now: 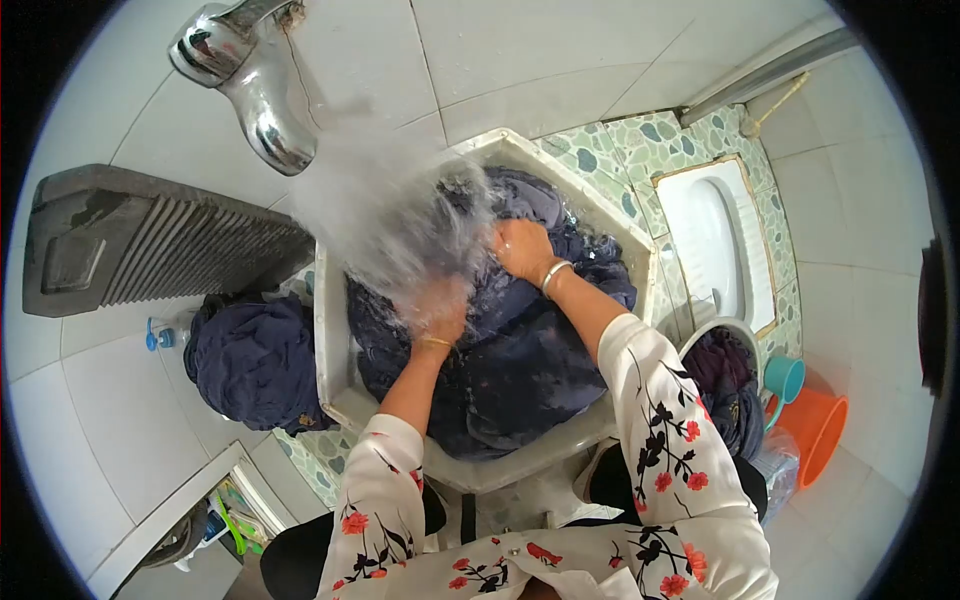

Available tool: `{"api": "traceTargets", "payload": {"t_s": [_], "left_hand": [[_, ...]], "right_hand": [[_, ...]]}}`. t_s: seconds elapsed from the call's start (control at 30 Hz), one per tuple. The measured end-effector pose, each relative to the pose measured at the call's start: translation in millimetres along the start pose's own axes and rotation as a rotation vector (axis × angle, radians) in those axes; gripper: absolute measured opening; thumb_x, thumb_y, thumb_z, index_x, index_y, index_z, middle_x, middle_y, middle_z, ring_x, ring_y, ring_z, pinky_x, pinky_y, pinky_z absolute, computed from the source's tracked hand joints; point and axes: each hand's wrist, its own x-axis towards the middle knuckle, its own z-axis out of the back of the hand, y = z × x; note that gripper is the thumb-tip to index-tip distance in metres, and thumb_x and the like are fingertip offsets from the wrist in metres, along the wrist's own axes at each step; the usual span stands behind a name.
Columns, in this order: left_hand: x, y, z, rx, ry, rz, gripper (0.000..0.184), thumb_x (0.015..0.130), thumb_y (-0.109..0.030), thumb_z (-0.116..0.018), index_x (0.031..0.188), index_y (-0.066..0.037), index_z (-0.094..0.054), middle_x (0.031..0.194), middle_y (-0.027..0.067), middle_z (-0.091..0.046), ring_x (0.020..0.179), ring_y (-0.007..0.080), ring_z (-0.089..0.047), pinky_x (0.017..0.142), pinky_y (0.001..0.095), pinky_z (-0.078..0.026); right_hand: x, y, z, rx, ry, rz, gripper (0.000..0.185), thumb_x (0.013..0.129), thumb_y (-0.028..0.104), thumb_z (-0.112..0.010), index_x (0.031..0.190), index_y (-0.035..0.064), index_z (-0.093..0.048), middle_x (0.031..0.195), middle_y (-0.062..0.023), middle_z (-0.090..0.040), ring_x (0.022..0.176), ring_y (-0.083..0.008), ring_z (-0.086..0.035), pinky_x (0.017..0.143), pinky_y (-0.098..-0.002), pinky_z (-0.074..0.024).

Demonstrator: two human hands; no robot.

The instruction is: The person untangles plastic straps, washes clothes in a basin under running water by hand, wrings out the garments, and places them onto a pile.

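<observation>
Dark blue wet cloth (530, 360) fills a white basin (490, 475) in the middle of the view. From a chrome tap (275, 125) at the upper left, a stream of water (380, 210) splashes over the cloth. My left hand (435, 305) is on the cloth, partly hidden by the spray; its fingers cannot be made out. My right hand (520, 248), with a bracelet at the wrist, is closed on the cloth near the basin's upper middle.
A dark ribbed washboard (170, 240) leans at the left above a pile of dark clothes (260, 360). To the right are a squat toilet (718, 240), a bucket of clothes (725, 380), a teal scoop (785, 378) and an orange bucket (815, 430).
</observation>
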Motion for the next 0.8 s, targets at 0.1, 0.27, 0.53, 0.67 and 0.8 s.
{"api": "traceTargets", "payload": {"t_s": [0.1, 0.27, 0.53, 0.67, 0.8], "left_hand": [[20, -4, 6, 0.030, -0.037, -0.063, 0.037, 0.084, -0.037, -0.047, 0.092, -0.003, -0.061, 0.098, 0.0213, -0.057, 0.091, 0.0412, -0.052, 0.080, 0.0538, -0.036], [29, 29, -32, -0.212, -0.252, -0.116, 0.043, 0.087, -0.038, -0.046, 0.079, 0.000, -0.064, 0.081, 0.0221, -0.061, 0.076, 0.0383, -0.057, 0.071, 0.0498, -0.041], [-78, 36, -29, -0.376, -0.223, -0.078, 0.037, 0.084, -0.039, -0.053, 0.105, -0.009, -0.056, 0.108, 0.0153, -0.052, 0.107, 0.0356, -0.045, 0.091, 0.0565, -0.030], [-60, 21, 23, -0.634, -0.458, 0.001, 0.039, 0.081, -0.042, -0.057, 0.104, -0.010, -0.058, 0.120, 0.0140, -0.046, 0.119, 0.0397, -0.031, 0.093, 0.0527, -0.033], [-47, -9, 27, -0.426, -0.421, -0.061, 0.036, 0.077, -0.044, -0.061, 0.100, -0.016, -0.062, 0.125, 0.0141, -0.042, 0.119, 0.0397, -0.032, 0.094, 0.0496, -0.034]], "right_hand": [[15, -1, -3, 0.090, -0.185, -0.187, 0.042, 0.086, 0.043, -0.042, 0.076, 0.0078, -0.062, 0.069, -0.0189, -0.062, 0.070, -0.0395, -0.060, 0.067, -0.0500, -0.0454], [23, 2, -4, -0.120, -0.226, -0.128, 0.042, 0.080, 0.045, -0.052, 0.107, 0.0135, -0.056, 0.105, -0.0162, -0.059, 0.108, -0.0368, -0.050, 0.088, -0.0542, -0.0363], [-47, 41, 14, -0.168, -0.207, -0.057, 0.038, 0.064, 0.037, -0.066, 0.091, 0.0105, -0.061, 0.097, -0.0142, -0.057, 0.096, -0.0350, -0.050, 0.077, -0.0492, -0.0434], [-120, 73, 16, -0.113, -0.290, 0.257, 0.027, 0.062, 0.027, -0.063, 0.078, 0.0059, -0.054, 0.085, -0.0130, -0.052, 0.086, -0.0325, -0.048, 0.068, -0.0444, -0.0379], [-191, 103, 32, -0.100, -0.098, 0.416, 0.026, 0.059, 0.024, -0.064, 0.077, 0.0069, -0.056, 0.084, -0.0116, -0.053, 0.086, -0.0296, -0.047, 0.070, -0.0416, -0.0351]]}}
